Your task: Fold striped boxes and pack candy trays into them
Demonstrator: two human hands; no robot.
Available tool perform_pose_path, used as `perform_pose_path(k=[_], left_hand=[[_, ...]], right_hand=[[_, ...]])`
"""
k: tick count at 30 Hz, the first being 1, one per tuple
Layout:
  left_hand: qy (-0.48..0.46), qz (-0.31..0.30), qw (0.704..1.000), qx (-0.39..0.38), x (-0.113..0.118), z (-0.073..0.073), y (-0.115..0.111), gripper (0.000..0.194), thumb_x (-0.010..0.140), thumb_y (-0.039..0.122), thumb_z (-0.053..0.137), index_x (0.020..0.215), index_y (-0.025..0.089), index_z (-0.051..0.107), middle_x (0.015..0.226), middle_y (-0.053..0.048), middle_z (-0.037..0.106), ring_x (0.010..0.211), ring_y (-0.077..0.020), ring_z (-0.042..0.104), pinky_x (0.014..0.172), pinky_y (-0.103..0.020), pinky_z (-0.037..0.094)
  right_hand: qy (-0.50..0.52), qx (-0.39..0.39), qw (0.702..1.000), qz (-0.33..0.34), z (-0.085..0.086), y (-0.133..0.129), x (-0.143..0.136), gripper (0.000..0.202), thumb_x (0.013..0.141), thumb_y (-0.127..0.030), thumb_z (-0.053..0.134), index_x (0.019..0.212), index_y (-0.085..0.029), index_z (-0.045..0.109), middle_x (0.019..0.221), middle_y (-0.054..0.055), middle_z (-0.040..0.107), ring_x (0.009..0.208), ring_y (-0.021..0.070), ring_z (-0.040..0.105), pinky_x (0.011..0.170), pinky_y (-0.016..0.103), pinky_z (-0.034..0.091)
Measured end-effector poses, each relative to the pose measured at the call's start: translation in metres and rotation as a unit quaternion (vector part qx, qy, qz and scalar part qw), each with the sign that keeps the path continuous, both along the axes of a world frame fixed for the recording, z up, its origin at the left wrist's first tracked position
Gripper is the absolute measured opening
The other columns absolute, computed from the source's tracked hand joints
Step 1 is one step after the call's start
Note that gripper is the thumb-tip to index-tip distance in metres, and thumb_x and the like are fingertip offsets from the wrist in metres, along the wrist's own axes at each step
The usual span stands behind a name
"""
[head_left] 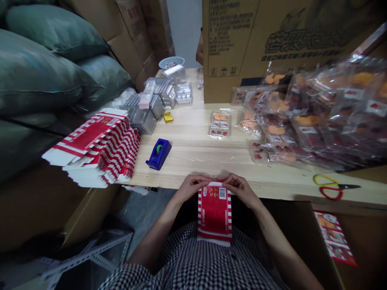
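A red box with white-striped edges [214,211] lies against my body at the table's front edge, its barcode side up. My left hand [195,187] pinches the box's far left corner. At the far right corner my right hand [238,188] grips the same edge between thumb and fingers. Something clear and shiny shows just beyond that edge, between the hands; I cannot make out what it is. A blue tape dispenser [159,154] stands on the table to the left. Beyond my hands lies one clear packet of small pieces [220,123].
A stack of flat red-and-white boxes [96,141] stands at the left. Several clear packets [317,117] are heaped at the right, near scissors [329,186]. Clear plastic trays [145,117] and a yellow packet [168,117] sit further back. A large carton [232,52] blocks the far side.
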State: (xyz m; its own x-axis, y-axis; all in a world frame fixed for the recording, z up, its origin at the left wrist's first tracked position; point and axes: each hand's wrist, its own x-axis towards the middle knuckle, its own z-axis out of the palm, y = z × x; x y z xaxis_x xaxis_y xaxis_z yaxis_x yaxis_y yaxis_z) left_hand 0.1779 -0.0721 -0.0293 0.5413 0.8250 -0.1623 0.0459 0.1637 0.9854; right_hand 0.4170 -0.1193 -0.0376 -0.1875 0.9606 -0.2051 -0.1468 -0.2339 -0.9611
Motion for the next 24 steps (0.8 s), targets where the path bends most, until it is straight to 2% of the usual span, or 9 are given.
perform_pose_path(k=[2,6,11,15,18,21,24], left_hand=[[-0.004,0.013,1.0,-0.027,0.002,-0.002,0.001,0.028,0.082,0.036,0.073,0.102,0.018,0.077,0.108,-0.011,0.075,0.099,-0.0242,0.069,0.09,-0.037,0.052],[0.002,-0.005,1.0,-0.029,0.003,0.002,0.006,0.04,0.079,0.035,0.076,0.115,0.02,0.073,0.12,-0.011,0.072,0.099,-0.0234,0.069,0.082,-0.033,0.053],[0.045,-0.016,0.999,-0.018,0.005,0.006,0.01,0.031,0.079,0.039,0.073,0.102,0.019,0.079,0.093,-0.009,0.078,0.08,-0.023,0.07,0.069,-0.032,0.054],[0.047,0.014,0.999,0.006,0.006,0.001,0.009,0.029,0.081,0.04,0.071,0.099,0.019,0.079,0.096,-0.009,0.077,0.09,-0.0253,0.07,0.077,-0.034,0.055],[0.031,0.045,0.998,-0.008,0.003,-0.002,0.003,0.032,0.081,0.039,0.072,0.106,0.018,0.077,0.108,-0.01,0.075,0.099,-0.0255,0.069,0.086,-0.036,0.054],[-0.029,0.075,0.996,-0.044,0.0,-0.005,-0.008,0.051,0.077,0.034,0.078,0.125,0.021,0.065,0.126,-0.011,0.068,0.109,-0.0236,0.066,0.093,-0.036,0.052],[-0.096,0.069,0.989,-0.091,0.004,-0.007,-0.019,0.061,0.076,0.032,0.08,0.131,0.023,0.056,0.125,-0.01,0.067,0.111,-0.0231,0.066,0.095,-0.036,0.052]], right_hand=[[0.014,-0.005,1.0,0.001,0.001,0.002,-0.003,0.025,0.077,-0.042,0.079,0.082,-0.022,0.065,0.108,0.005,0.075,0.091,0.0198,0.07,0.081,0.035,0.053],[0.005,0.008,1.0,0.007,0.006,0.004,-0.004,0.032,0.077,-0.042,0.079,0.104,-0.026,0.072,0.104,0.005,0.077,0.098,0.0222,0.07,0.089,0.038,0.053],[-0.014,0.008,1.0,-0.002,0.003,0.005,-0.005,0.027,0.079,-0.047,0.075,0.096,-0.026,0.078,0.093,0.004,0.078,0.085,0.0214,0.072,0.081,0.037,0.055],[0.004,0.0,0.999,-0.048,-0.001,0.004,-0.012,0.028,0.073,-0.048,0.08,0.089,-0.025,0.079,0.087,0.004,0.079,0.079,0.0217,0.072,0.077,0.037,0.056],[0.02,-0.007,0.995,-0.096,-0.001,-0.005,-0.018,0.031,0.076,-0.049,0.078,0.098,-0.027,0.077,0.103,0.004,0.078,0.094,0.0244,0.071,0.086,0.039,0.056],[0.042,-0.021,0.992,-0.114,0.001,-0.017,-0.021,0.033,0.084,-0.048,0.071,0.11,-0.029,0.074,0.121,0.005,0.073,0.112,0.0257,0.066,0.096,0.04,0.052],[0.062,-0.028,0.987,-0.143,0.004,-0.02,-0.018,0.03,0.084,-0.047,0.072,0.107,-0.029,0.074,0.119,0.005,0.073,0.108,0.0253,0.068,0.094,0.039,0.053]])
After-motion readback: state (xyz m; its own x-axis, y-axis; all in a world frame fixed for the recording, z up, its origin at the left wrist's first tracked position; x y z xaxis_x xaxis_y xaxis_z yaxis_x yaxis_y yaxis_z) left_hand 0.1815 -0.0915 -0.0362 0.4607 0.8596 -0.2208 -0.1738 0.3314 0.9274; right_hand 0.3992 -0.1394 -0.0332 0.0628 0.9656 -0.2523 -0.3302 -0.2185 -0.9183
